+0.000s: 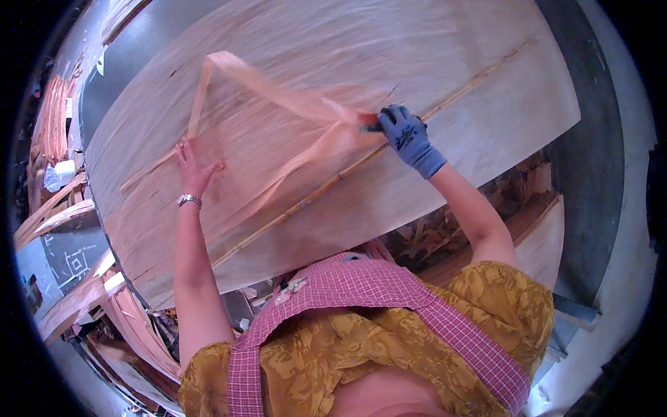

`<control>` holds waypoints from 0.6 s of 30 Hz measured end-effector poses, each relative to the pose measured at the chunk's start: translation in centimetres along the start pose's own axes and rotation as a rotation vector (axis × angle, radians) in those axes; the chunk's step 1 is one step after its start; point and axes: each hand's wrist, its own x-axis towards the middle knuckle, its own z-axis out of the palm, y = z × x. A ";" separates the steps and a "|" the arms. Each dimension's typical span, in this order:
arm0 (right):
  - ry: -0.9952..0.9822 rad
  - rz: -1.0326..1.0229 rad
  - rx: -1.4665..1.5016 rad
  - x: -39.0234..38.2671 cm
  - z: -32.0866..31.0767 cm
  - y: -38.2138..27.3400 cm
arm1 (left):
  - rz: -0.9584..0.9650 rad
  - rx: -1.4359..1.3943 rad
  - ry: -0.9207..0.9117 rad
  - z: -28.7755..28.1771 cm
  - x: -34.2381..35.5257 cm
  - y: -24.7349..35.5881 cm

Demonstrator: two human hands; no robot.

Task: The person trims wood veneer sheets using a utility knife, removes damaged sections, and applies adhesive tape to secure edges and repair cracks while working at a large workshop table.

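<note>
Head view shows me both arms stretched forward over one large sheet of wood veneer (pixel 445 90) lying across the table (pixel 590 174). My left hand (pixel 194 167), bare with a wristband, is pressed flat on the sheet with fingers spread, holding nothing. My right hand (pixel 403 132), in a blue glove, is raised near the middle of the sheet and clamped on a thin veneer strip (pixel 278 90). That strip is blurred; it loops up from the glove toward the far left and bends back down to the sheet by my left hand. I count one long dark seam (pixel 347 170) running diagonally across the sheet, just under the gloved hand. Loose veneer scraps (pixel 132 320) pile up left of the table; their number I cannot tell.
</note>
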 end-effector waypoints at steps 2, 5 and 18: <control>0.049 0.093 0.078 1.5 -0.9 0.4 | -0.014 0.023 0.002 -0.3 0.0 -0.2; 0.235 0.222 0.264 4.3 -3.3 2.2 | -0.093 -0.004 -0.053 -0.8 -0.1 1.1; 1.114 1.178 1.558 -7.2 -3.2 18.4 | -0.085 -0.093 -0.022 -0.5 0.7 2.2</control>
